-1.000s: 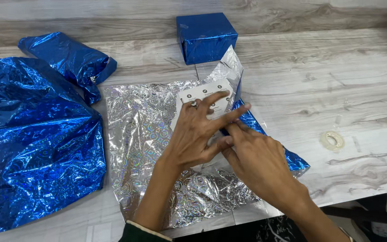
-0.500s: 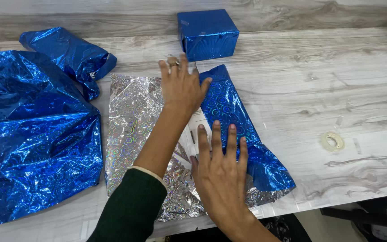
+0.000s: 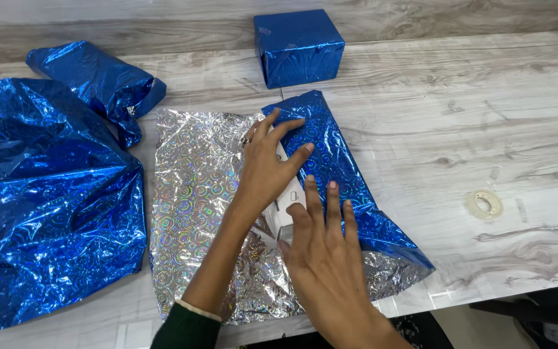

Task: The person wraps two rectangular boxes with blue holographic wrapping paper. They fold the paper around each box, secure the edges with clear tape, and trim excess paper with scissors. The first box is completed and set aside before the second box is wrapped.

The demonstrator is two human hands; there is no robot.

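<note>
A crinkled sheet of holographic wrapping foil, silver inside and blue outside, lies at the front middle of the pale wood-grain desk, its blue flap folded over a small white box. The left hand and right hand press flat on that flap, fingers spread. Its near edge overhangs the desk's front; bare desk lies to the right up to a clear tape roll, with a blue-wrapped box behind and loose blue foil left.

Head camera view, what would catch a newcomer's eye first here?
Both hands, the left hand and the right hand, press a flap of shiny blue foil wrap over a white box at the table's middle. A big crumpled blue sheet lies at left, and a wrapped blue box sits at the back.
</note>
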